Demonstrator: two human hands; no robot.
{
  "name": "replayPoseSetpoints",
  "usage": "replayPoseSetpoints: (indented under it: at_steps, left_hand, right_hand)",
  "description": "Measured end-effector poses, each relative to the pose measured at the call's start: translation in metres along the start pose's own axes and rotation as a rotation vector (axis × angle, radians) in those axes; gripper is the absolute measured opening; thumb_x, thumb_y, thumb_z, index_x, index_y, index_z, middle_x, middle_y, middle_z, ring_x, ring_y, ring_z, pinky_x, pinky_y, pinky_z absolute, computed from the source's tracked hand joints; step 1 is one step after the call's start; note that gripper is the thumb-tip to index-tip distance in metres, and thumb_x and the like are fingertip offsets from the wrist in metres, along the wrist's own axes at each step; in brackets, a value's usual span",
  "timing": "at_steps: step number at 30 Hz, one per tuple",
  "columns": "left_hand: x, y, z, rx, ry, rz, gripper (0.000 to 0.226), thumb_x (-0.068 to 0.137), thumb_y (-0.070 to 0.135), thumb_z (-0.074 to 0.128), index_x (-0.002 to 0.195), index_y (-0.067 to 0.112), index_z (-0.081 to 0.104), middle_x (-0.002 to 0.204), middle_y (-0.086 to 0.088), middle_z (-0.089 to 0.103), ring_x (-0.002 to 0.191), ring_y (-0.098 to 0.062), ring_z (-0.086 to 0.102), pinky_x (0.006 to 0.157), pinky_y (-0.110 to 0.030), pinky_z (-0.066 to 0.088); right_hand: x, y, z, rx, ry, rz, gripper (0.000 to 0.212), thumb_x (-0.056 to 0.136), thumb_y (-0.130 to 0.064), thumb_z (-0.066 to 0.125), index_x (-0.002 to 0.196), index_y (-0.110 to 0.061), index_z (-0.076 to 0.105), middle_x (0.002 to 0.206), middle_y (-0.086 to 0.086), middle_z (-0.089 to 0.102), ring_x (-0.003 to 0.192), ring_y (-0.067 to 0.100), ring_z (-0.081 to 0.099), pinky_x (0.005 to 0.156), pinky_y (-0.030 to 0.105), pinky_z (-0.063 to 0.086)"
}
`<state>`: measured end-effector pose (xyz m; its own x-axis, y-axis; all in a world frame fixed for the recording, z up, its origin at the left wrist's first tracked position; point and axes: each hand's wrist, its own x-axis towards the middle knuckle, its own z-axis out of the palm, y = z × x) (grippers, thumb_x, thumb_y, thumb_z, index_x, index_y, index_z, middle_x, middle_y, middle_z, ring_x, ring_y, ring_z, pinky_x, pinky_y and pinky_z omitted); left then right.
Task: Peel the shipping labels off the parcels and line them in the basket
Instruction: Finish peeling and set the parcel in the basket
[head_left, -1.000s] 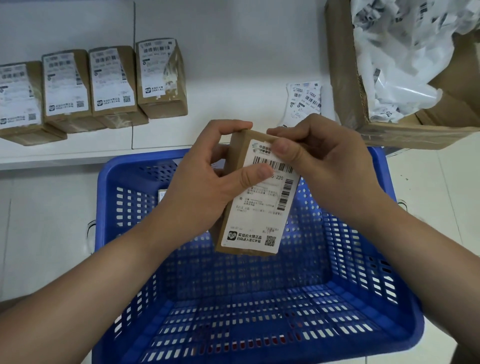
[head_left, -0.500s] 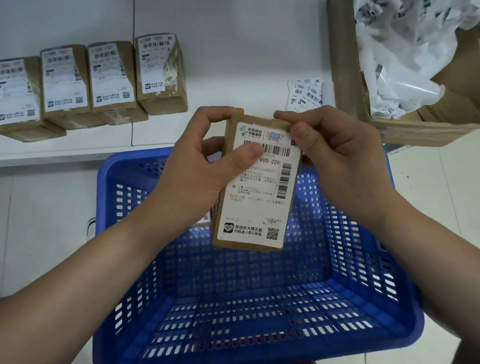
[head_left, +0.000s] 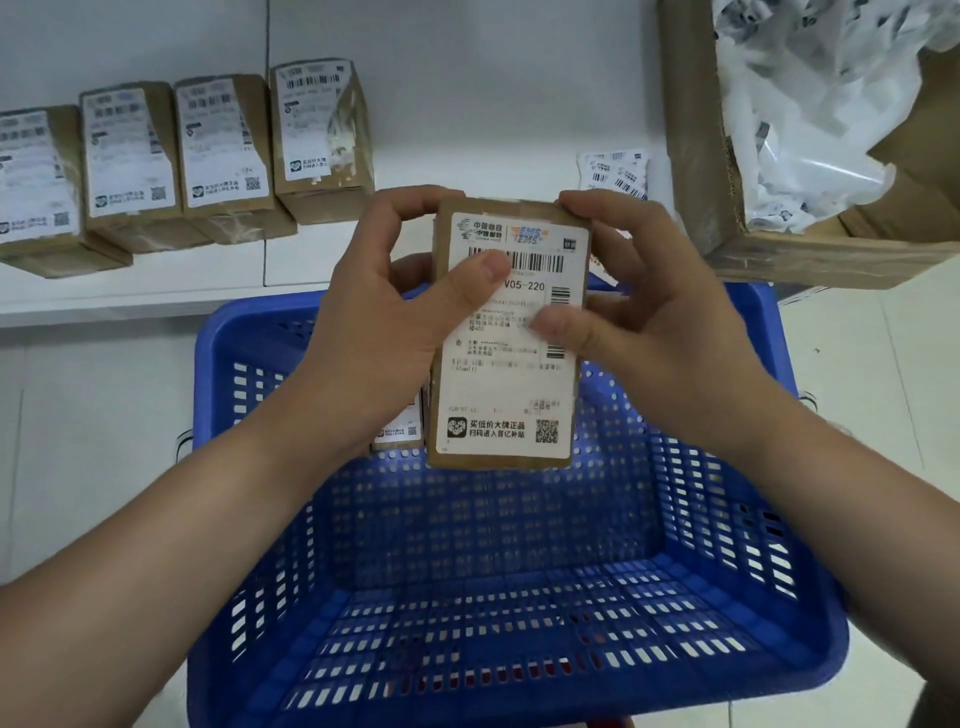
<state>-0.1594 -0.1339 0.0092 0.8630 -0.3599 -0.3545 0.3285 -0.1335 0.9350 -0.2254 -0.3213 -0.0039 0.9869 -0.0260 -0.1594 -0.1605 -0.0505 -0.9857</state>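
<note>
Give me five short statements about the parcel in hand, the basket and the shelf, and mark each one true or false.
1. Both hands hold one parcel above the blue basket. True: the left hand and the right hand grip it from either side.
2. The label is already peeled off that parcel. False: it lies flat on the parcel's face.
3. Four labelled parcels stand in a row on the white shelf. True.
4. The left thumb presses on the label's barcode. True.
5. The cardboard box at upper right holds stacked parcels. False: it holds crumpled white backing paper.
</note>
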Motion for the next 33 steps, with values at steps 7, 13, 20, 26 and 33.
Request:
replayPoseSetpoints:
  at_steps: [7,13,20,26,33]
  left_hand:
    - [-0.002,-0.001,0.001,0.015,-0.048,0.003,0.050,0.080,0.035,0.074,0.124,0.028,0.052,0.103,-0.004,0.079,0.088,-0.023,0.079,0.062,-0.036,0.063]
    - [0.000,-0.006,0.003,-0.028,0.064,0.025,0.047,0.084,0.033,0.076,0.125,0.028,0.053,0.104,-0.003,0.079,0.089,-0.022,0.079,0.063,-0.036,0.063]
    - [0.000,-0.014,0.004,-0.024,0.096,0.021,0.047,0.091,0.037,0.071,0.132,0.027,0.051,0.105,-0.001,0.078,0.093,-0.019,0.078,0.072,-0.038,0.065]
    - [0.001,-0.011,0.002,0.072,-0.105,0.053,0.078,0.095,0.037,0.062,0.159,0.047,0.019,0.135,0.012,0.065,0.108,-0.005,0.072,0.078,-0.029,0.063]
    - [-0.003,-0.014,0.000,0.180,-0.351,0.112,0.100,0.089,0.028,0.069,0.155,0.058,0.000,0.155,0.031,0.038,0.119,0.009,0.062,0.081,-0.021,0.060]
  right_hand:
    - [-0.001,-0.005,-0.002,-0.020,0.177,-0.048,0.017,0.105,-0.007,0.050,0.112,-0.020,0.059,0.096,-0.003,0.077,0.089,0.015,0.075,0.066,0.027,0.062]
    - [-0.006,0.008,0.006,-0.236,-0.091,0.006,0.094,0.082,-0.033,0.078,0.156,-0.042,0.021,0.148,-0.016,0.049,0.128,0.007,0.058,0.087,0.027,0.060]
    - [-0.007,0.011,0.006,-0.421,-0.252,-0.039,0.123,0.065,-0.046,0.088,0.158,-0.044,0.009,0.168,-0.013,-0.003,0.151,0.004,0.022,0.100,0.018,0.051]
    - [-0.005,0.008,0.000,-0.277,-0.164,-0.019,0.121,0.062,-0.042,0.091,0.160,-0.037,0.020,0.164,-0.018,0.018,0.144,0.007,0.038,0.095,0.036,0.058]
    - [0.003,0.016,-0.017,-0.317,-0.040,-0.016,0.124,0.058,-0.063,0.089,0.159,-0.043,0.020,0.167,-0.013,0.018,0.153,0.018,0.025,0.103,0.050,0.052]
